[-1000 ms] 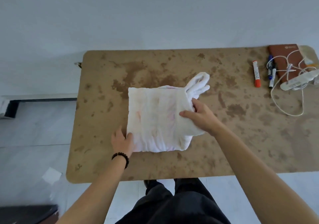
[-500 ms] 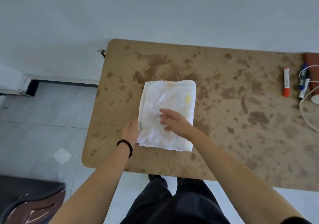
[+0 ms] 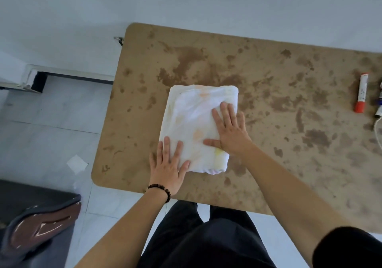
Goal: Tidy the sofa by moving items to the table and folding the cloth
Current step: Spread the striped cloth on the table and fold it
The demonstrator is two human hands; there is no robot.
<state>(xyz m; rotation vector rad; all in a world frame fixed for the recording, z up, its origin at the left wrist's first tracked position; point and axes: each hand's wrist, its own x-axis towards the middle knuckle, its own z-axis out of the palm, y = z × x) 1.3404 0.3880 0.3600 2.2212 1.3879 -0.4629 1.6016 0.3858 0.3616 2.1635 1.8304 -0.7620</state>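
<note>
A white cloth with faint orange and yellow stains lies folded into a compact rectangle on the stained brown table, near its left half. My left hand lies flat with straight fingers on the cloth's near left corner. My right hand presses flat on the cloth's right side, fingers spread. Neither hand grips anything.
A red-capped marker and other pens with a white cable sit at the table's right edge. A dark cushion with a brown pattern is at lower left. Pale floor tiles lie to the left of the table.
The cloth went from a wide fold with a loose end sticking out to a narrower neat rectangle. Both hands moved from holding its edges to pressing flat on it. The view shifted left.
</note>
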